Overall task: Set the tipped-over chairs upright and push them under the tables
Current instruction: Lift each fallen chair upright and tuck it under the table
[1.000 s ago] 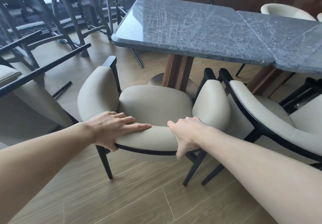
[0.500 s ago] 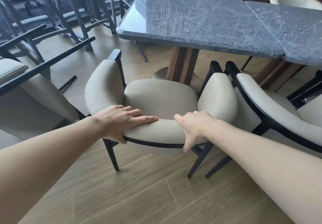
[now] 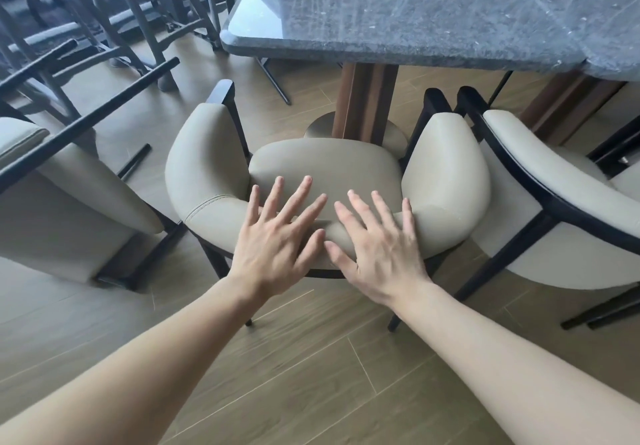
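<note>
A beige padded armchair (image 3: pixel 446 174) with black legs stands upright in front of the dark stone table (image 3: pixel 415 18), its seat near the wooden pedestal. My left hand (image 3: pixel 277 236) and my right hand (image 3: pixel 377 247) hover side by side over the curved backrest with fingers spread, gripping nothing. A second beige chair (image 3: pixel 69 202) lies tipped over on the floor at the left, its black legs pointing up and sideways. A third upright beige chair (image 3: pixel 554 230) stands close on the right.
Dark bar stools (image 3: pixel 114 22) stand at the back left. The table's wooden pedestal (image 3: pixel 367 98) with a round base is just beyond the middle chair's seat. Wood-plank floor (image 3: pixel 294 375) lies below my arms.
Both hands have let go of the middle chair's backrest and opened with fingers spread. The view has moved closer to the table and the chair sits nearer the pedestal.
</note>
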Action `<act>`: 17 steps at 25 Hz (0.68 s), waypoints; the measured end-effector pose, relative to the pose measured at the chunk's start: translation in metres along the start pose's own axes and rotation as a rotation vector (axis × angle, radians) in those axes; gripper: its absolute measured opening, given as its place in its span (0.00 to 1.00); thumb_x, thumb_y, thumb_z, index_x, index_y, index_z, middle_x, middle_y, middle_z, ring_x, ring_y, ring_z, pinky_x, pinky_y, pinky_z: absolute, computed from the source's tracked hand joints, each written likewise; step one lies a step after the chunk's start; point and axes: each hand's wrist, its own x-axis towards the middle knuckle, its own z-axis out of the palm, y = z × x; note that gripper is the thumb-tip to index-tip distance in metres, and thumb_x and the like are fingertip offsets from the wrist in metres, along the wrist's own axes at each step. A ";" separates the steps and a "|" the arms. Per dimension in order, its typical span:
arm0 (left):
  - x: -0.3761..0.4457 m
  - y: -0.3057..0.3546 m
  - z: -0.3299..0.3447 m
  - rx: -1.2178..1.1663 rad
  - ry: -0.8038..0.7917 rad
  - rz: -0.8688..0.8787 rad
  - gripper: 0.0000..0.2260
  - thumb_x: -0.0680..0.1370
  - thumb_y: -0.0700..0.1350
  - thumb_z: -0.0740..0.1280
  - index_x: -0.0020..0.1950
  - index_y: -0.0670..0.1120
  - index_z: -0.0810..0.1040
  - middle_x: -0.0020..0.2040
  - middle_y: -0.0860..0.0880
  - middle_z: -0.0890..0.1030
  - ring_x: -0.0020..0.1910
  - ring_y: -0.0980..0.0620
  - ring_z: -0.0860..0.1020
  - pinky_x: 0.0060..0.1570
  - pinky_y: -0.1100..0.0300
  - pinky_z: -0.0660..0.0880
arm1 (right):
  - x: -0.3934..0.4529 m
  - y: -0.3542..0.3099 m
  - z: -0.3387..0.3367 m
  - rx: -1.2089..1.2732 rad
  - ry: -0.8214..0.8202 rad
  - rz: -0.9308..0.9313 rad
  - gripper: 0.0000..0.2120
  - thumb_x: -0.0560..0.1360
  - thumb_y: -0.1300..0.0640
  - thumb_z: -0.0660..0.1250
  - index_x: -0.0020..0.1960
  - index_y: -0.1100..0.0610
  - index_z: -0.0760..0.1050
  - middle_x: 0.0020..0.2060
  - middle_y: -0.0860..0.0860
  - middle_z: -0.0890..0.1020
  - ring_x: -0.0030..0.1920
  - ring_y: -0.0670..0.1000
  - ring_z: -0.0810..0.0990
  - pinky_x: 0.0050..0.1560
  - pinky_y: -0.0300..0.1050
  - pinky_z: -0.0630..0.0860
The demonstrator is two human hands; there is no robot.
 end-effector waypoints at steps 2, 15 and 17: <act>0.003 -0.001 0.003 0.040 -0.009 0.015 0.29 0.80 0.61 0.47 0.79 0.53 0.66 0.80 0.50 0.61 0.79 0.38 0.58 0.75 0.35 0.52 | 0.002 0.000 0.007 0.006 0.088 0.012 0.34 0.78 0.35 0.46 0.72 0.52 0.73 0.73 0.54 0.73 0.73 0.61 0.69 0.72 0.70 0.57; 0.012 -0.002 -0.001 0.141 -0.118 0.015 0.27 0.79 0.63 0.42 0.60 0.54 0.77 0.52 0.53 0.82 0.51 0.45 0.78 0.57 0.50 0.67 | 0.009 -0.001 0.004 -0.056 0.098 0.064 0.25 0.76 0.38 0.51 0.52 0.52 0.80 0.46 0.49 0.83 0.49 0.57 0.80 0.64 0.62 0.68; 0.012 -0.002 -0.003 0.153 -0.132 0.018 0.28 0.78 0.63 0.41 0.60 0.53 0.77 0.51 0.52 0.82 0.51 0.45 0.78 0.57 0.51 0.67 | 0.007 -0.003 0.002 -0.078 0.065 0.070 0.26 0.76 0.38 0.49 0.54 0.52 0.79 0.47 0.49 0.83 0.51 0.57 0.79 0.65 0.60 0.67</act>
